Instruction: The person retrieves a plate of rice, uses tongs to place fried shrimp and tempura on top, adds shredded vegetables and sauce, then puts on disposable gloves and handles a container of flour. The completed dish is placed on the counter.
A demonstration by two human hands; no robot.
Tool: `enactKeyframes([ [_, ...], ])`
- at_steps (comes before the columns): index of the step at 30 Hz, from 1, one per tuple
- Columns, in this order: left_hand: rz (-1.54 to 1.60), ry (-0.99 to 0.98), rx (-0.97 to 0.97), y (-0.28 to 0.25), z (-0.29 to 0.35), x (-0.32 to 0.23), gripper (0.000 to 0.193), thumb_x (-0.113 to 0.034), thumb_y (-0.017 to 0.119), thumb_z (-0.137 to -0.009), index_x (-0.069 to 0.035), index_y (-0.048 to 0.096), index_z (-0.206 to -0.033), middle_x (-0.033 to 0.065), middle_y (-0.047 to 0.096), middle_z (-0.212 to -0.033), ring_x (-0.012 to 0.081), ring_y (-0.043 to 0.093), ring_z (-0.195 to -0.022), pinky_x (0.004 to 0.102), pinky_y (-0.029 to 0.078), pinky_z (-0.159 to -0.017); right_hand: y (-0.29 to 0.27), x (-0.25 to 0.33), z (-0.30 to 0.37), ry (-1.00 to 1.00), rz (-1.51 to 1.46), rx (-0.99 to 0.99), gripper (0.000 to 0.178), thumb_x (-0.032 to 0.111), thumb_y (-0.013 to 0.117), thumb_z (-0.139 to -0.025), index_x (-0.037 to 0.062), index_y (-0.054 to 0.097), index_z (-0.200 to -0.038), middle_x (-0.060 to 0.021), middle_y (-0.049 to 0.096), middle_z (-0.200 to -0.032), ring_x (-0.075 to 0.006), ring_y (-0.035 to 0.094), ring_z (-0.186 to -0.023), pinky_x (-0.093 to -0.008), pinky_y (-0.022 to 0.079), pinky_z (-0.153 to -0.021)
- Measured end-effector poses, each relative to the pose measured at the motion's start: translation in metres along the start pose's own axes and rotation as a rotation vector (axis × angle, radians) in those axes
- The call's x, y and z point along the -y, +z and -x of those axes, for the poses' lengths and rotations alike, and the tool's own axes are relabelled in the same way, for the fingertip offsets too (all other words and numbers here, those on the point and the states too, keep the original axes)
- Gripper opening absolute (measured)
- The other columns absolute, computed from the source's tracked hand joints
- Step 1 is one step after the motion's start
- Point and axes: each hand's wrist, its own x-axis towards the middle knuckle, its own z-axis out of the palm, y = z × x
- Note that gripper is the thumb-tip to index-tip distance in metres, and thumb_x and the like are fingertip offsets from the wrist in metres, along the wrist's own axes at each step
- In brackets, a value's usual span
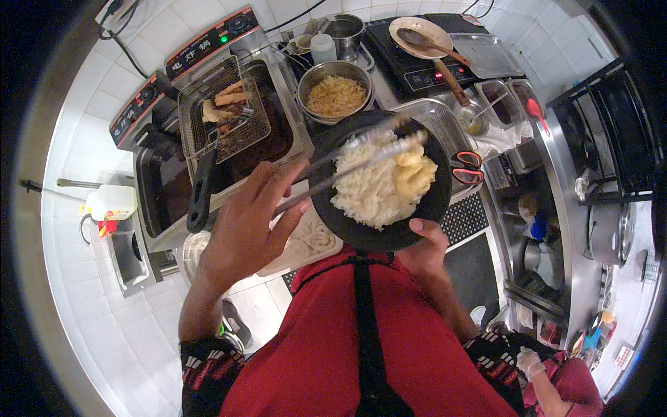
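My right hand [425, 249] grips the rim of a round black plate [326, 215], its thumb over the edge. On the plate lies a heap of white rice [372, 191] with a soft yellow food [415, 170], perhaps egg, on its right side. My left hand [253, 215] is closed on metal tongs [333, 177]. The tongs reach across the plate, and their tips, smeared by motion, are over the rice near the yellow food. Below the plate, partly hidden by it and my left hand, a pale tray [302, 240] holds whitish strips.
At the left stands a fryer [147, 191] with fried pieces in a wire basket [198, 142]. Behind the plate is a steel pot [303, 90] of yellowish crumbs. A pan [399, 31] sits on a cooker; scissors [467, 167] lie right. Another person's gloved hand [531, 361] shows lower right.
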Motion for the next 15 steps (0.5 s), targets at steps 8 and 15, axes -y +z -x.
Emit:
enactKeyframes([
  [8, -0.26, 0.145, 0.059, -0.012, -0.015, -0.001, 0.045, -0.021, 0.066, -0.087, -0.006, 0.054, -0.127, 0.0112, 0.056, -0.103, 0.0286, 0.062, -0.085, 0.0406, 0.053, -0.066, 0.008, 0.018, -0.002, 0.058, 0.087, 0.005, 0.065, 0.019, 0.06, -0.077, -0.0005, 0.042, -0.136, -0.0165, 0.054, -0.131, -0.0331, 0.054, -0.12, -0.0459, 0.043, -0.104],
  [15, -0.523, 0.461, -0.118, -0.023, -0.027, 0.013, 0.051, -0.009, 0.067, -0.074, -0.005, 0.059, -0.125, 0.0077, 0.054, -0.097, 0.0251, 0.059, -0.079, 0.0383, 0.051, -0.062, 0.011, 0.023, -0.006, 0.077, 0.062, 0.087, 0.062, 0.018, 0.06, -0.08, -0.0046, 0.043, -0.135, -0.0181, 0.055, -0.131, -0.0342, 0.056, -0.119, -0.0464, 0.045, -0.103],
])
